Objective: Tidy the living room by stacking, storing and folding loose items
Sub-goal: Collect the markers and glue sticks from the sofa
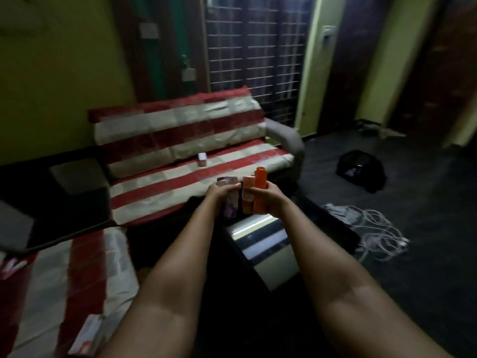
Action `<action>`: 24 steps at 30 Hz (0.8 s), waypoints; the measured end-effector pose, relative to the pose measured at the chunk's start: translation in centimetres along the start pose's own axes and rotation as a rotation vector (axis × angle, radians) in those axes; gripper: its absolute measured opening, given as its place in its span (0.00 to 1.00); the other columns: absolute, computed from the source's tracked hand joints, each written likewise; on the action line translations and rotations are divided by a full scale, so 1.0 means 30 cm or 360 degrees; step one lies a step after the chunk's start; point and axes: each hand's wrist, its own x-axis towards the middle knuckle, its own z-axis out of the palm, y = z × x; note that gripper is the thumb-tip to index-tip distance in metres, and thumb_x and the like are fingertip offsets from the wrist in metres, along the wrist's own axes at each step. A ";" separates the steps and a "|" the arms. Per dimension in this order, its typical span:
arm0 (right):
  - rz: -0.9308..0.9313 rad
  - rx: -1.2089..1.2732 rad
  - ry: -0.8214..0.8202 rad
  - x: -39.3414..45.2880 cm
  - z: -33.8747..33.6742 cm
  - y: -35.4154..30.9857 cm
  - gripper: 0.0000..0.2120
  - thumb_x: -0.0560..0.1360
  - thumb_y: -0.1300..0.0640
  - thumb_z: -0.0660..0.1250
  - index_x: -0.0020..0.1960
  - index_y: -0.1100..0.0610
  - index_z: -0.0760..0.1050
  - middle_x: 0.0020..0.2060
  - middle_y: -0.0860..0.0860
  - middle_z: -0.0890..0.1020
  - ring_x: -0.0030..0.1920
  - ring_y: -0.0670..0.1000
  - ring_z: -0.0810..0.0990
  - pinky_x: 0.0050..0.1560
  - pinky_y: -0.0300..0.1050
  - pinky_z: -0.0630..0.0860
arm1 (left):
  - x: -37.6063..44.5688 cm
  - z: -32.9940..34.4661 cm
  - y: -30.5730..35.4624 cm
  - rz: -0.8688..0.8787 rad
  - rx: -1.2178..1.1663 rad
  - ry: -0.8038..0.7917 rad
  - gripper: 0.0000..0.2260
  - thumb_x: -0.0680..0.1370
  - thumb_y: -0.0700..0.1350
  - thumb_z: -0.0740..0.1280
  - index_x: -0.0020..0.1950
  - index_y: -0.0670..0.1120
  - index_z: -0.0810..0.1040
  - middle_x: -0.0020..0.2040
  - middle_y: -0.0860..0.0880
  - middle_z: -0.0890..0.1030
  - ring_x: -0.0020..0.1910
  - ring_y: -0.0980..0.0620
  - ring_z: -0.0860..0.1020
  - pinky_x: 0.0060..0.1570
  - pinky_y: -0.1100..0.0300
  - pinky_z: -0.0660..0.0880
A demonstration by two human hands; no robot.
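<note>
Both arms reach forward over a dark glossy table (pixel 260 244). My left hand (pixel 216 193) grips a pale purple and pink bottle (pixel 230 202), held upright. My right hand (pixel 269 200) grips two containers side by side: an orange bottle (pixel 259 188) and a peach-coloured bottle (pixel 247 195) to its left. The two hands are close together, almost touching. A small white and pink box (pixel 202 159) stands on the seat of the red and cream striped sofa (pixel 180 161) ahead.
A second striped sofa (pixel 64 275) is at lower left, with a pink and white packet (pixel 86 334) lying on it. Tangled white cables (pixel 374 228) and a dark bag (pixel 360 166) lie on the dark floor at right. A dark side table (pixel 77 177) stands left of the far sofa.
</note>
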 end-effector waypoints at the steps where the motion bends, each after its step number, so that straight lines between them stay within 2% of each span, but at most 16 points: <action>1: -0.0025 -0.0003 0.0107 -0.043 -0.064 -0.008 0.16 0.73 0.63 0.70 0.60 0.61 0.73 0.45 0.54 0.80 0.43 0.52 0.80 0.42 0.45 0.78 | -0.022 0.062 -0.002 0.0023 0.0002 -0.0062 0.12 0.70 0.42 0.76 0.49 0.43 0.77 0.46 0.40 0.82 0.40 0.44 0.81 0.43 0.52 0.81; 3: -0.0077 0.0012 0.0308 -0.125 -0.189 -0.022 0.09 0.74 0.64 0.69 0.53 0.57 0.74 0.43 0.53 0.79 0.42 0.51 0.79 0.41 0.45 0.77 | -0.064 0.192 -0.001 0.0078 0.0027 -0.0171 0.14 0.69 0.42 0.76 0.51 0.40 0.78 0.42 0.39 0.80 0.33 0.45 0.79 0.30 0.58 0.77; 5: -0.0122 0.0033 0.0444 -0.187 -0.294 -0.032 0.08 0.74 0.63 0.69 0.50 0.54 0.74 0.42 0.52 0.79 0.40 0.50 0.79 0.40 0.45 0.77 | -0.095 0.313 -0.002 0.0127 0.0065 -0.0256 0.18 0.69 0.43 0.77 0.54 0.38 0.77 0.41 0.40 0.80 0.33 0.46 0.78 0.28 0.60 0.74; 7: -0.0144 0.0064 0.0569 -0.240 -0.396 -0.038 0.10 0.73 0.62 0.71 0.52 0.55 0.75 0.42 0.52 0.80 0.40 0.50 0.80 0.38 0.45 0.79 | -0.122 0.440 -0.002 0.0156 0.0086 -0.0335 0.15 0.70 0.41 0.76 0.53 0.40 0.76 0.38 0.43 0.78 0.32 0.48 0.77 0.26 0.62 0.72; 9: -0.0158 0.0083 0.0672 -0.290 -0.501 -0.044 0.10 0.73 0.62 0.72 0.51 0.56 0.74 0.41 0.52 0.80 0.39 0.50 0.79 0.39 0.47 0.79 | -0.135 0.569 0.001 0.0163 0.0067 -0.0419 0.16 0.71 0.41 0.75 0.54 0.39 0.75 0.36 0.43 0.78 0.30 0.47 0.76 0.22 0.64 0.71; 11: -0.0161 0.0113 0.0762 -0.358 -0.638 -0.049 0.09 0.73 0.62 0.72 0.49 0.54 0.74 0.40 0.53 0.79 0.37 0.50 0.79 0.41 0.49 0.79 | -0.150 0.733 0.000 0.0184 0.0072 -0.0539 0.19 0.70 0.42 0.76 0.57 0.38 0.75 0.38 0.42 0.78 0.34 0.44 0.77 0.26 0.60 0.74; 14: -0.0151 0.0126 0.0910 -0.434 -0.855 -0.042 0.08 0.73 0.61 0.72 0.48 0.54 0.73 0.38 0.53 0.80 0.36 0.50 0.80 0.36 0.48 0.80 | -0.172 0.972 -0.005 0.0243 0.0091 -0.0649 0.11 0.71 0.39 0.75 0.49 0.46 0.75 0.39 0.44 0.78 0.37 0.46 0.77 0.35 0.56 0.75; 18: -0.0141 0.0071 0.1033 -0.500 -1.137 -0.068 0.10 0.73 0.61 0.72 0.51 0.55 0.73 0.38 0.52 0.79 0.35 0.48 0.80 0.34 0.45 0.79 | -0.178 1.283 -0.002 0.0315 0.0067 -0.0728 0.12 0.70 0.37 0.75 0.48 0.46 0.76 0.38 0.47 0.78 0.39 0.48 0.77 0.38 0.58 0.76; 20: -0.0144 0.0033 0.1104 -0.522 -1.297 -0.106 0.08 0.74 0.62 0.71 0.47 0.54 0.73 0.36 0.50 0.79 0.35 0.48 0.78 0.32 0.42 0.78 | -0.171 1.459 0.001 0.0313 0.0047 -0.0732 0.15 0.69 0.37 0.76 0.52 0.44 0.77 0.41 0.46 0.80 0.41 0.49 0.78 0.40 0.58 0.76; 22: -0.0145 0.0014 0.1112 -0.533 -1.436 -0.147 0.08 0.73 0.61 0.71 0.44 0.53 0.73 0.37 0.52 0.79 0.34 0.49 0.78 0.32 0.44 0.78 | -0.167 1.613 0.008 0.0316 0.0032 -0.0727 0.19 0.68 0.38 0.77 0.56 0.42 0.77 0.44 0.44 0.81 0.41 0.48 0.79 0.41 0.55 0.78; 24: -0.0126 -0.0054 0.1156 -0.537 -1.561 -0.185 0.07 0.73 0.61 0.72 0.43 0.53 0.73 0.37 0.52 0.79 0.34 0.50 0.78 0.35 0.47 0.78 | -0.163 1.752 0.020 0.0309 0.0026 -0.0738 0.19 0.69 0.38 0.76 0.56 0.44 0.75 0.42 0.46 0.80 0.38 0.50 0.78 0.35 0.59 0.78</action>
